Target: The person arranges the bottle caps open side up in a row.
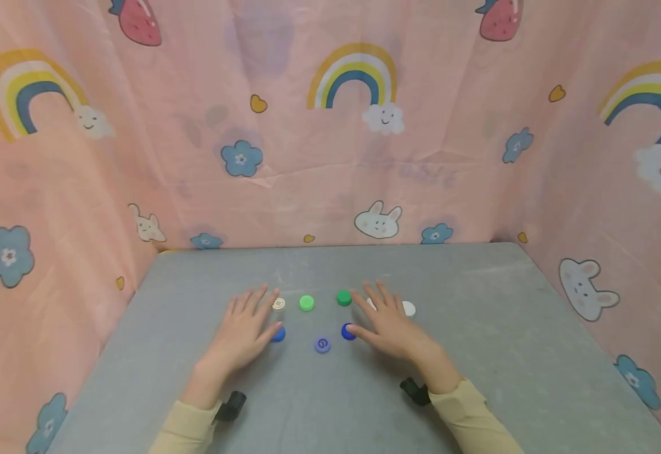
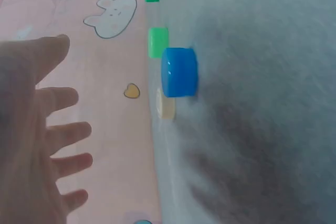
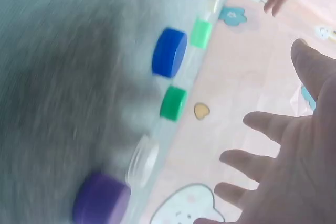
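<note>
Several plastic bottle caps lie apart on a grey table. My left hand, fingers spread, hovers over the left side, holding nothing; a blue cap is below its thumb and a cream cap near its index fingertip. Likewise raised and spread, my right hand has a dark blue cap below its thumb and a green cap off its index finger. A purple cap shows in the right wrist view; in the head view the hand hides it. Between the hands lie a light green cap and a periwinkle cap with a swirl.
A white cap sits beyond the right hand, and a clear whitish cap lies near the purple one. The grey table is bordered at the back and sides by a pink patterned curtain. Dark wrist mounts hang below both sleeves.
</note>
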`<action>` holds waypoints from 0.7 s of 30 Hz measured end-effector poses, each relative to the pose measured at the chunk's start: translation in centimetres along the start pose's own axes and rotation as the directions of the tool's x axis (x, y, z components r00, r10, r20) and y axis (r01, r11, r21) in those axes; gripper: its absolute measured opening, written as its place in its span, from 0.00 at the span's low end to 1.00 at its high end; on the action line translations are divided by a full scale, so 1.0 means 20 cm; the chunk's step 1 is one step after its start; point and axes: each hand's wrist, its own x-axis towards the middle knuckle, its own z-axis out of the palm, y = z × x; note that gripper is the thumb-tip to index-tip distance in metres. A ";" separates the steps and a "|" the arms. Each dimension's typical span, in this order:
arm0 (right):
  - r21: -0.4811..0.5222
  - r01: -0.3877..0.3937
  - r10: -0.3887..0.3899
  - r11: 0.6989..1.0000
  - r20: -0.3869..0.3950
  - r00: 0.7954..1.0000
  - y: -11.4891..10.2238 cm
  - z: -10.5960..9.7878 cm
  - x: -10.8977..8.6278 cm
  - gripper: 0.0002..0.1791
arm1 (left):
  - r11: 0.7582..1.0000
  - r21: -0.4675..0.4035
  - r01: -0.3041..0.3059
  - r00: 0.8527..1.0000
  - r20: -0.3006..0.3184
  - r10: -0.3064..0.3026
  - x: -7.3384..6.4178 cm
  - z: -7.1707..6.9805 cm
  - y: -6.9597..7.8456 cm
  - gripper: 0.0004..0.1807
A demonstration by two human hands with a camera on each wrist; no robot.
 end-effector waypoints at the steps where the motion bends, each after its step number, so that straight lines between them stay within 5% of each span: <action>1: -0.003 0.021 -0.021 1.000 -0.006 1.000 -0.01 0.01 0.01 0.40 | 1.000 -0.004 -0.004 1.000 -0.009 0.004 0.00 0.00 -0.01 0.34; 12: 0.060 0.208 -0.203 0.976 -0.069 0.977 -0.11 0.10 0.13 0.39 | 0.996 -0.078 -0.049 0.992 -0.120 0.039 -0.02 0.05 -0.08 0.31; 21: 0.102 0.241 -0.230 0.965 -0.113 0.967 -0.23 0.21 0.23 0.34 | 0.987 -0.142 -0.077 0.974 -0.222 0.044 -0.02 0.10 -0.13 0.24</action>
